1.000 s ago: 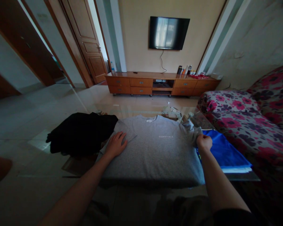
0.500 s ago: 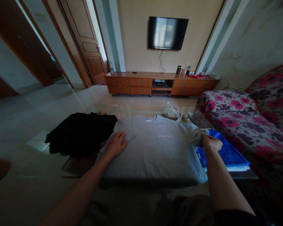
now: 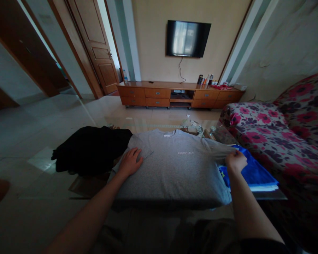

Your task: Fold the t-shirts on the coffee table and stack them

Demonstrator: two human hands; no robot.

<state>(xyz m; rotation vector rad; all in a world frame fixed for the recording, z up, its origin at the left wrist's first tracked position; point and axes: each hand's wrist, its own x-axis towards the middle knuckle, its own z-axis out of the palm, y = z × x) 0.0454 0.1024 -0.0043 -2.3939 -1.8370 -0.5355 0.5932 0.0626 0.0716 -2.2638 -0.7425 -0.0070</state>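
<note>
A grey T-shirt (image 3: 172, 169) with "ESSENTIALS" lettering lies spread on the glass table, collar at the far side and hem hanging over the near edge. My left hand (image 3: 131, 161) rests on its left side near the sleeve, fingers stretched out and flat. At the right, my right hand (image 3: 235, 161) pinches the end of the right sleeve and holds it pulled outward. Beneath and beside that hand lies folded blue cloth (image 3: 257, 173), with a white layer under it. To the left of the T-shirt is a heap of black clothing (image 3: 91, 150).
The glass table (image 3: 116, 123) carries a small glass jar (image 3: 212, 131) and crumpled packaging (image 3: 192, 125) behind the T-shirt. A flowered sofa (image 3: 275, 137) stands close on the right. Across the floor are a wooden TV cabinet (image 3: 157, 92) and a wall television (image 3: 188, 38).
My right hand has drawn the right sleeve outward, so it lies longer and straighter over the blue cloth. My left hand stays in place on the T-shirt.
</note>
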